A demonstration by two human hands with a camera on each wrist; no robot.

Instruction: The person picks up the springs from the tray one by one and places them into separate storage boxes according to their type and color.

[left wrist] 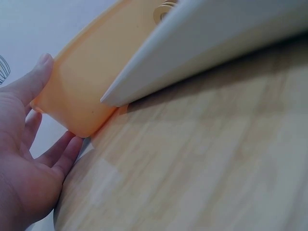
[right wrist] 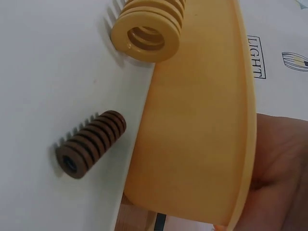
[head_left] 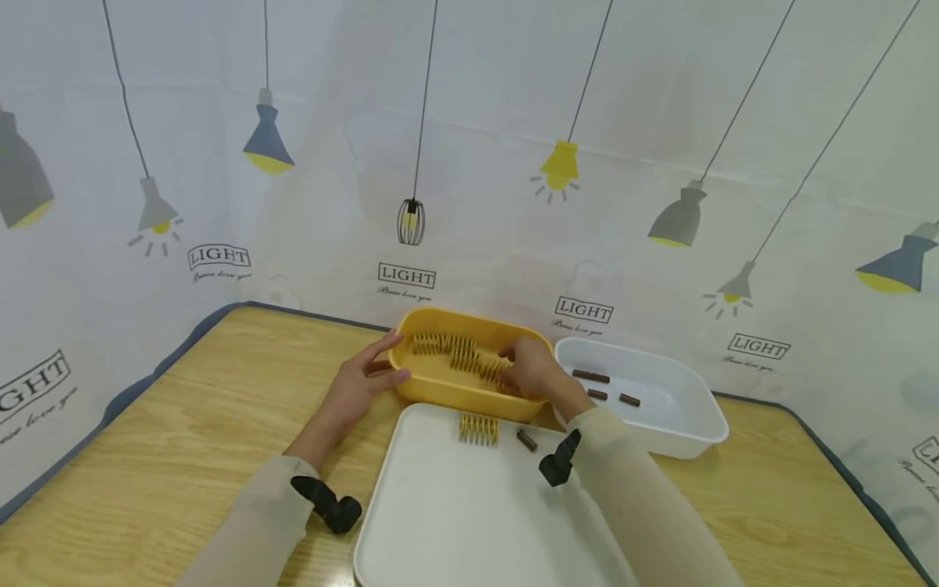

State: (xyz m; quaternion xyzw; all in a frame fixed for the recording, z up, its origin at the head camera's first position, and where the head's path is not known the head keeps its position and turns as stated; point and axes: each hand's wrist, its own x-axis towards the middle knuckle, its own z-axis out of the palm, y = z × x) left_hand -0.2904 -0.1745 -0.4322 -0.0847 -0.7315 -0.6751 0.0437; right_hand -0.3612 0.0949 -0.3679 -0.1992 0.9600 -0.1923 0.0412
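My left hand (head_left: 357, 387) holds the left end of a yellow bin (head_left: 447, 393), thumb and fingers spread around its corner. Several yellow coil springs (head_left: 464, 355) lie inside that bin. My right hand (head_left: 534, 368) reaches over the near wall into the bin's right end, beside the springs; its fingertips are partly hidden, and the wall blocks them in the right wrist view. On a white tray (head_left: 469, 514) in front, a yellow spring (right wrist: 147, 36) stands near the bin and a smaller brown spring (right wrist: 91, 143) lies apart from it.
A white bin (head_left: 689, 408) holding several brown springs (head_left: 629, 400) stands right of the yellow bin. Both bins and the tray are on a wooden table (head_left: 191, 432). Behind the table hangs a curtain (head_left: 484, 163) with printed lamps.
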